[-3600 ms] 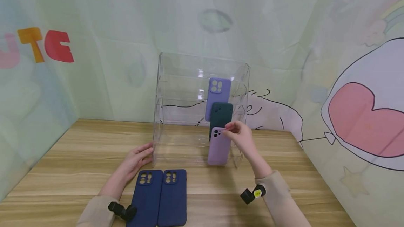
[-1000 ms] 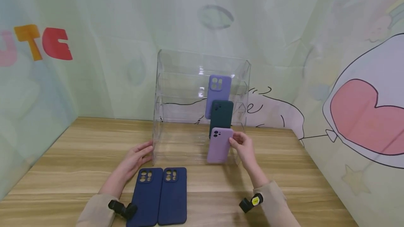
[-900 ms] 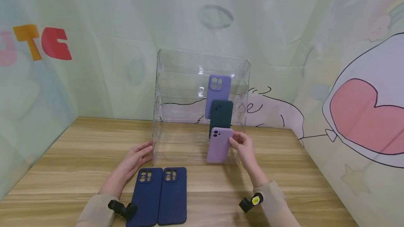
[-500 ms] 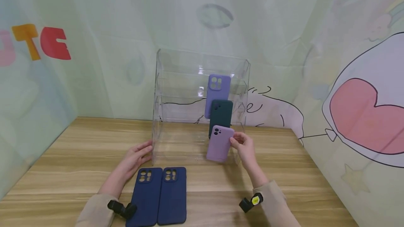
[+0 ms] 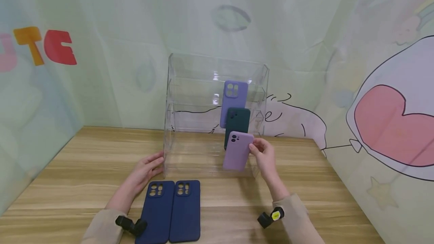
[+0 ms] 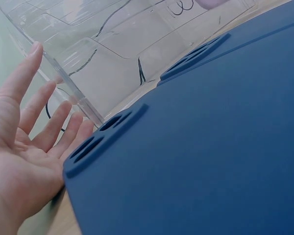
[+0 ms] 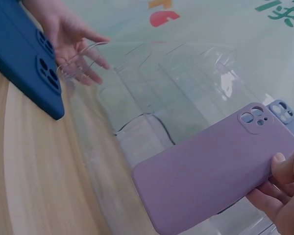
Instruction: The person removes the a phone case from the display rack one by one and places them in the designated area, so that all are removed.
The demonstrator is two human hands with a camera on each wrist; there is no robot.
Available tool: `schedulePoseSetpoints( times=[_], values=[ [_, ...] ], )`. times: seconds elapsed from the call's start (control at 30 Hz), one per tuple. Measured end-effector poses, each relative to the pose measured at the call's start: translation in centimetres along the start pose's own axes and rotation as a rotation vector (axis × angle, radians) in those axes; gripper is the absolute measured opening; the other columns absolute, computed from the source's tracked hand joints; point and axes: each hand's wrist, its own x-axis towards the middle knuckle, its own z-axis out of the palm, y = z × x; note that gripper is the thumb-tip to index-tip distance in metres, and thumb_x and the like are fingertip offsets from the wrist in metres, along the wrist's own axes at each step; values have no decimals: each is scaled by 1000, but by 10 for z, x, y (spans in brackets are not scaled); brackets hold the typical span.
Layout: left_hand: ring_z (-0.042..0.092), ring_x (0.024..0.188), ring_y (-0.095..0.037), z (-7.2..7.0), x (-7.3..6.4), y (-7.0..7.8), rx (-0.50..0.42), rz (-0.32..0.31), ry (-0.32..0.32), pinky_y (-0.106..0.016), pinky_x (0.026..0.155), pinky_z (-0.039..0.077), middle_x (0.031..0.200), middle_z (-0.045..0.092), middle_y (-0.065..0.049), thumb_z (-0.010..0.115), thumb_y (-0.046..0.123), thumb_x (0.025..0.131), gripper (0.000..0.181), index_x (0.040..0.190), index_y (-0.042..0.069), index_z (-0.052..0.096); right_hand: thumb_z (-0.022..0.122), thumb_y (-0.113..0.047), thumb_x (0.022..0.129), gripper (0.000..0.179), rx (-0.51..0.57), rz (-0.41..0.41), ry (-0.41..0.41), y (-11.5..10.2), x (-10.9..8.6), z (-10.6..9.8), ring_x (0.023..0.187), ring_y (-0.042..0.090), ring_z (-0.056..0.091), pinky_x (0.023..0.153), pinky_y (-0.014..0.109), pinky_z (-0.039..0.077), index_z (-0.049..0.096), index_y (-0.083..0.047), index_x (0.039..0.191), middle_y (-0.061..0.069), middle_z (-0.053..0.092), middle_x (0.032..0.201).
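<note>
My right hand [image 5: 265, 156] pinches a mauve phone case [image 5: 238, 151] by its upper right edge, thumb on the back and fingers behind. The case tilts slightly, its lower end at the bottom tier of a clear acrylic display rack [image 5: 193, 150]. Behind it a dark green phone case [image 5: 238, 119] stands in the rack, with a lavender phone case [image 5: 234, 95] one tier higher. My left hand [image 5: 145, 172] rests with extended fingers against the rack's left side; the left wrist view shows its palm [image 6: 27, 166] facing the rack.
Two navy blue phone cases [image 5: 156, 214] [image 5: 185, 214] lie side by side on the wooden table [image 5: 84, 176], in front of the rack and close to my left forearm. A printed curtain [image 5: 135, 29] hangs behind the table and on both sides.
My right hand has shifted from the mauve case's top corner to its right edge. The case has since risen a little and tilted to the right. My left hand has stayed put.
</note>
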Motion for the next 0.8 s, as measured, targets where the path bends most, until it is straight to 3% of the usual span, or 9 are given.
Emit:
schedulePoseSetpoints(
  times=[0.17,0.4,0.8],
  values=[
    [52,99,16,4,-1,5,15,-36,15,-15,92,48,161,13,-20,50,22,103,67,153,-7,15,60,8,91,18,38,-4,-11,-13,0,-3,74,3,61,71,16,56,60,17,106,0,63,82],
    [52,99,15,4,-1,5,12,-35,21,-16,93,48,161,15,-20,52,23,103,68,152,-8,17,59,9,91,18,39,42,-66,-22,-3,-5,69,4,59,68,18,56,61,18,106,-4,60,76],
    [52,100,15,2,0,3,7,-19,15,-15,91,49,160,13,-24,55,26,101,72,152,-9,17,59,9,90,19,25,133,-139,-12,-18,3,65,4,58,62,18,56,59,22,103,0,62,73]
  ],
)
